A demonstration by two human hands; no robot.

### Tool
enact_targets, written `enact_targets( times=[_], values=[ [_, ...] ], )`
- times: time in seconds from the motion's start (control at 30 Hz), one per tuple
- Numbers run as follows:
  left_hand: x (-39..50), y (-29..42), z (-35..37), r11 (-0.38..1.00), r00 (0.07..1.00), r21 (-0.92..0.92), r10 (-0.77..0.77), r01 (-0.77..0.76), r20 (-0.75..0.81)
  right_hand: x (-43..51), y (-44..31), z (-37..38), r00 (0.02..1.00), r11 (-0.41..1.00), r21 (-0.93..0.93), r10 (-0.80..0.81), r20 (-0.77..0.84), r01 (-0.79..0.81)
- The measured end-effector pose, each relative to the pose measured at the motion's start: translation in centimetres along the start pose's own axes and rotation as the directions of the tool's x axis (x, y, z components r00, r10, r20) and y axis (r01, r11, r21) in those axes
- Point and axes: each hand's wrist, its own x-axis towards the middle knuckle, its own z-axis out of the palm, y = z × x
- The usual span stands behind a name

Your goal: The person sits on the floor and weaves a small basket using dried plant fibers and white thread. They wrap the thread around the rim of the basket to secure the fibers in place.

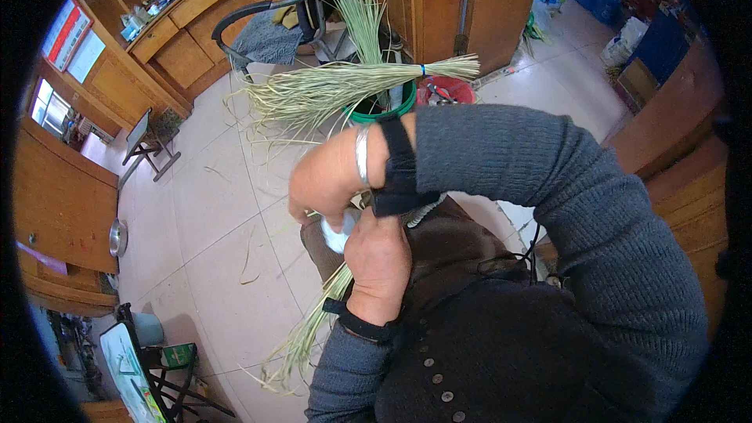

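My left hand (379,255) is closed around a bundle of pale green grass stalks (302,335) over my lap. The loose ends trail past my left wrist towards the floor. My right hand (323,179) reaches across above it, fingers bent down and blurred. Under its fingertips, beside my left hand, is a blurred white object (336,236) whose kind I cannot make out. Thin green strands show near the right fingertips; whether they or the white object are gripped is unclear. Part of the bundle between my hands is hidden.
A tied grass bundle (335,87) lies across a green bucket (405,110), beside a red basin (449,91) holding tools. More grass stands upright (358,17) by an office chair (258,38). A folding stool (147,144) and small table (126,364) stand left.
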Motion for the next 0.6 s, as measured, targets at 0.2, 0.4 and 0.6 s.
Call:
enact_targets(
  times=[0.2,0.4,0.6],
  values=[
    [1.9,-3.6,-0.2,0.931,0.947,-0.175,-0.308,0.32,0.093,-8.1,-0.2,-0.4,0.785,0.853,0.407,-0.004,-0.62,0.326],
    [5.9,-8.2,-2.0,0.566,0.757,-0.503,-0.503,0.653,0.417,-7.7,-2.6,11.8,0.846,0.894,0.402,0.363,-0.39,-0.198],
    [7.6,-8.1,-4.8,0.367,0.674,-0.574,-0.51,0.732,0.534,-0.1,-1.8,18.1,0.703,0.381,0.913,0.61,-0.365,0.143]
  ],
)
